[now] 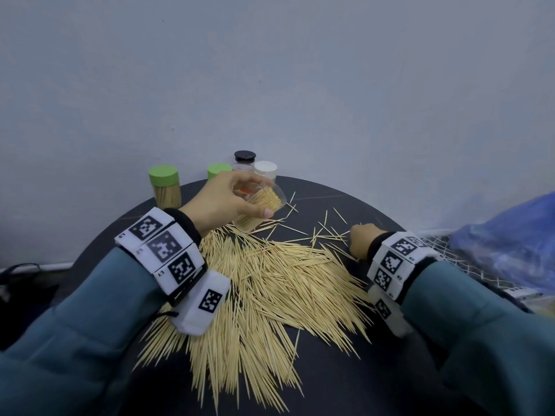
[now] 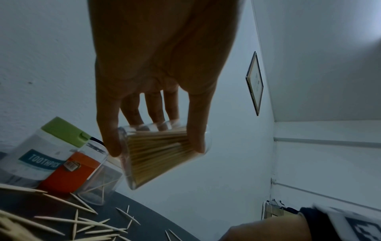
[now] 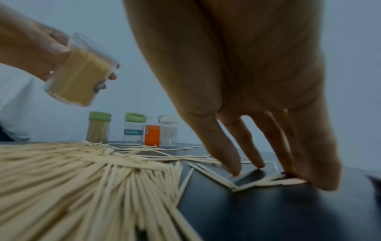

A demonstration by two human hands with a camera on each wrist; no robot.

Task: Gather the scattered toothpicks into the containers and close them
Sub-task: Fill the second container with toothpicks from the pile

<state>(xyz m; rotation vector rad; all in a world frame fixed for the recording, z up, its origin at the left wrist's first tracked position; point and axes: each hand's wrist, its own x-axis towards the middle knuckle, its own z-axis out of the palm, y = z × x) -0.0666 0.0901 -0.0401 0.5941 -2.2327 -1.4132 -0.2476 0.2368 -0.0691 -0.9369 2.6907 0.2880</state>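
Note:
A large pile of loose toothpicks (image 1: 264, 289) covers the middle of the round dark table (image 1: 375, 370), with stray ones toward the back right. My left hand (image 1: 262, 199) grips a clear lidless container (image 1: 247, 224) packed with toothpicks and holds it tilted above the pile's far edge; thumb and fingers wrap the container (image 2: 163, 151). My right hand (image 3: 278, 176) reaches down at the right, with straight spread fingertips (image 3: 235, 171) touching the table and a few stray toothpicks (image 3: 274, 181). It holds nothing.
Along the wall stand a full green-lidded jar (image 1: 164, 187), a second green-lidded one (image 1: 217, 171), a black-lidded one (image 1: 244, 159) with an orange label and a white-lidded one (image 1: 265, 169). A blue plastic bag (image 1: 510, 235) on netting lies off the table's right edge.

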